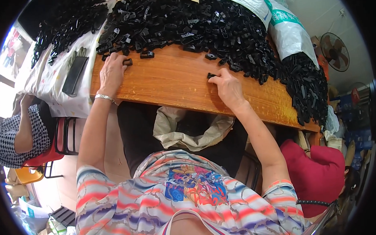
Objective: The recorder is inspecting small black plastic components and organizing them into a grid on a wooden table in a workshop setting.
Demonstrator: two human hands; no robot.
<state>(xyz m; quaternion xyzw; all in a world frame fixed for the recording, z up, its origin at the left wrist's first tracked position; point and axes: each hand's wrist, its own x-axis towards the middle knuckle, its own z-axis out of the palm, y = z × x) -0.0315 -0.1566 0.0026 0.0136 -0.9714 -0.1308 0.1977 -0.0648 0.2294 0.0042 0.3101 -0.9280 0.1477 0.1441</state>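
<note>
- Upper L-ctr of frame: L hand [113,73], thumb & fingers closed on a small black plastic clip [128,62]; can't tell if it touches the wooden tabletop [166,79].
- R of ctr: R hand [229,88], thumb & forefinger pinched on a 2nd black part [211,75], nr the heap's front edge.
- Top ctr, spreading R: big heap of loose black plastic parts [160,25] on same tabletop.
- Upper R: white sack w/ green band [293,41], more black parts at its mouth; caged fan [334,51] beyond.
- Below table edge, ctr: open beige sack [172,138] btw wearer's legs.
- Upper L: long black flat item [75,76] on pale cloth [54,87].
- Far L, lower R: co-workers in checked top [33,131], red top [312,171].
</note>
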